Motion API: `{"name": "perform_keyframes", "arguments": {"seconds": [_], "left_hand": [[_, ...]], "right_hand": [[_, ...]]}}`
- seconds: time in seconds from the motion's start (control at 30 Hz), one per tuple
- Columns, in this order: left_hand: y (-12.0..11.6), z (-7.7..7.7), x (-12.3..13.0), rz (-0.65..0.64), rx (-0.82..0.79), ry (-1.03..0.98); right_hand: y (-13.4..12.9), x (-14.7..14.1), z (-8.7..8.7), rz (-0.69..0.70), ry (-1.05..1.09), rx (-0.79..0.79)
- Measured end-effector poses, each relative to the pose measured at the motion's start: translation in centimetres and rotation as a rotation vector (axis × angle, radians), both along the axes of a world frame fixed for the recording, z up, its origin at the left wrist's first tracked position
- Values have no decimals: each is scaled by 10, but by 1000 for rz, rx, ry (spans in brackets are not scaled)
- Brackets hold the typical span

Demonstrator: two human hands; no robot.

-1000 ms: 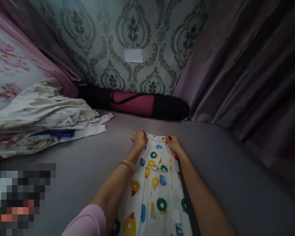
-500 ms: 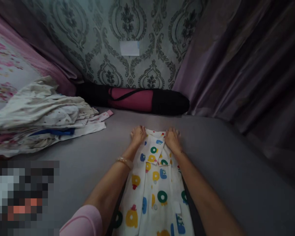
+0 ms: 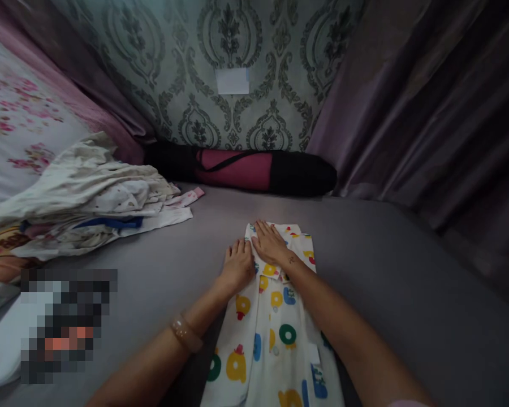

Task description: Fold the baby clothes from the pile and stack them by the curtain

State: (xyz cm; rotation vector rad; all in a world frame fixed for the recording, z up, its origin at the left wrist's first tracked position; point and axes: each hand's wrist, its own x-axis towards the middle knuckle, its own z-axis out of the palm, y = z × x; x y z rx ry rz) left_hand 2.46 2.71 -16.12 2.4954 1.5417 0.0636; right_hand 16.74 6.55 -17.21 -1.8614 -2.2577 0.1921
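A white button-up shirt with a print of yellow, green, blue and red letter-like figures lies lengthwise in front of me, its sides folded inward. Its upper end points away from me, with collar flaps partly under my right hand. My right hand rests flat near the far end of the shirt, fingers stretched forward and to the left. At the shirt's left edge, my left hand lies palm down with its fingers extended, close beside the right one. Neither hand grips the cloth.
On the left is a heap of clothes on the grey sheet. A black and pink long bag lies along the patterned wall. Curtains hang on the right. A white object, partly pixelated, is at lower left.
Both hands have let go of the shirt's far corners. My right hand has moved left onto its upper part; my left hand has drawn back slightly along the left edge. The view has shifted a little left.
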Motion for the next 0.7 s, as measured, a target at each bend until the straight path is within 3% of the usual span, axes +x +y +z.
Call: {"name": "perform_keyframes", "arguments": {"seconds": [0.1,0.2,0.3,0.43,0.53,0.63,0.7], "left_hand": [[1,4,-1,-17,6,29],[1,5,-1,-34,27,48],[0,8,1,-44,45,85],[1,23,1,-63,14,106],[1,32,-3,-82,-46,79],[0,32,-8,-101,-52,44],[-3,29,-10,-100,-45,27]], "right_hand": [[-5,8,7,-49,1,35],[-14,22,11,-227,-36,151],[-23,35,6,-360,-61,129],[-28,47,1,-357,-17,-9],[-34,56,2,-394,32,1],[-44,65,1,-458,11,78],[-53,67,1,-441,-6,39]]}}
